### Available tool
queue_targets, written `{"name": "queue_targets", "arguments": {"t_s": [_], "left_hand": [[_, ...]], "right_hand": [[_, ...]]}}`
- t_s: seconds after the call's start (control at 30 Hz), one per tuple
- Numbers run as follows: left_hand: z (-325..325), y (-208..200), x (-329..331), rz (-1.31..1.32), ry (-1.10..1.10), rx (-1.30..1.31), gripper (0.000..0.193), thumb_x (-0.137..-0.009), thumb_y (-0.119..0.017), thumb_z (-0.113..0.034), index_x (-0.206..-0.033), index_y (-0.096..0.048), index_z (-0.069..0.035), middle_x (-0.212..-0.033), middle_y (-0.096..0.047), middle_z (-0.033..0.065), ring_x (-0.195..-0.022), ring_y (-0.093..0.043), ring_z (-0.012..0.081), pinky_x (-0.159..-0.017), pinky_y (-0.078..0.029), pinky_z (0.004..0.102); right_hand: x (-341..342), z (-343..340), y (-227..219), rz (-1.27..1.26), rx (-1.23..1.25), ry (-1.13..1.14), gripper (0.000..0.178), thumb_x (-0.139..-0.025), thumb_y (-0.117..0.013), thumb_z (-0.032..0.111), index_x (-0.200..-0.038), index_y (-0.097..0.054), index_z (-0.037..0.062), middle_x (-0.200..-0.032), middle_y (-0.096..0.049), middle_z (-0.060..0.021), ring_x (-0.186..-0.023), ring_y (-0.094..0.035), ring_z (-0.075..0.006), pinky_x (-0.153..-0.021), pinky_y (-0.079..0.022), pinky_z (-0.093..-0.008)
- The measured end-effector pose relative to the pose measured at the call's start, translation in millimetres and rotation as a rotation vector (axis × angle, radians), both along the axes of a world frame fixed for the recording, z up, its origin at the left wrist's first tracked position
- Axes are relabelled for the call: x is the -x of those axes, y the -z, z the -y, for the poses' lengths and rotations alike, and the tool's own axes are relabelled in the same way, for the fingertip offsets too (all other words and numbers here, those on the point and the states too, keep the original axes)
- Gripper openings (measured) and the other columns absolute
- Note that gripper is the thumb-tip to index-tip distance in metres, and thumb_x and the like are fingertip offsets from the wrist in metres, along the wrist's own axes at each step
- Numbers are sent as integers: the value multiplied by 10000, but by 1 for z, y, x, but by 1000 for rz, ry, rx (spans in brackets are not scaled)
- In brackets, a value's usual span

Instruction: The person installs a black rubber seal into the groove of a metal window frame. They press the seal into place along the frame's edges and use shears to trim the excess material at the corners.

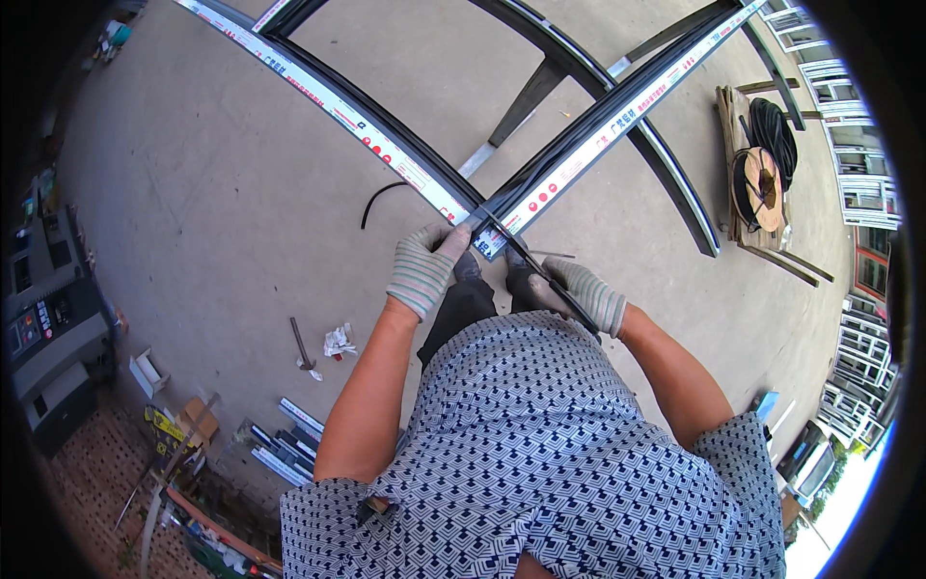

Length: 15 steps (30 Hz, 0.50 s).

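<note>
Both hands wear pale gloves with green stripes. My left hand (pixel 425 266) is closed at the near corner of a metal frame (pixel 569 165), its thumb and fingertips against the end of the left bar. My right hand (pixel 585 292) is closed round a long, narrow black piece (pixel 524 253), which slants from that corner down past the hand. Whether it is a rubber strip or a tool cannot be made out. Black lengths run along the inner sides of the frame's bars, which carry white printed film. A short black strip (pixel 374 196) curls out beside the left bar.
At right, a spool (pixel 762 189) and a black coil (pixel 775 135) rest on a wooden stand. A dark curved leg (pixel 675 183) stands under the frame. A hammer (pixel 302 344) and crumpled paper (pixel 339 341) lie on the floor at left, near metal profiles (pixel 289 446). A machine (pixel 48 318) stands far left.
</note>
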<state>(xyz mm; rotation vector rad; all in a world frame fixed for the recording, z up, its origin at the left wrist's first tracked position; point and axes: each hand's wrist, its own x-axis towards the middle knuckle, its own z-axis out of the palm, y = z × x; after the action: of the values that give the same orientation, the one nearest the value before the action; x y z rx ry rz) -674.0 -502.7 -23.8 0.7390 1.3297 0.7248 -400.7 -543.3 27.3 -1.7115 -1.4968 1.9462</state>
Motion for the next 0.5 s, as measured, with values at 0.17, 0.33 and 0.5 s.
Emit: {"name": "queue_targets", "arguments": {"t_s": [0.17,0.33,0.5], "left_hand": [[-6,-13,1,-75,58,-27,308,-1001,-767,-287,-955,-780,18,-821,-720,20,-739,-587,79,-676,-508,272],[-6,4,5,-6,34,36,303,-996,-776,-282,-975,-785,20,-839,-731,33,-765,-608,88,-708,-519,278],[-8,3,6,-1,38,39,304,-996,-774,-283,-972,-787,20,-862,-749,50,-776,-623,96,-726,-522,277]], "right_hand": [[2,8,22,-41,17,64,432,-1068,-637,402,-1016,-663,-27,-789,-581,-108,-771,-542,-182,-744,-492,-380],[6,-7,-1,52,103,-19,361,-1066,-667,332,-1227,-713,12,-1054,-666,20,-937,-561,-72,-818,-526,-259],[3,0,12,33,-49,-53,383,-1067,-641,339,-1218,-688,-9,-1004,-681,-74,-930,-603,-156,-864,-523,-336]]}}
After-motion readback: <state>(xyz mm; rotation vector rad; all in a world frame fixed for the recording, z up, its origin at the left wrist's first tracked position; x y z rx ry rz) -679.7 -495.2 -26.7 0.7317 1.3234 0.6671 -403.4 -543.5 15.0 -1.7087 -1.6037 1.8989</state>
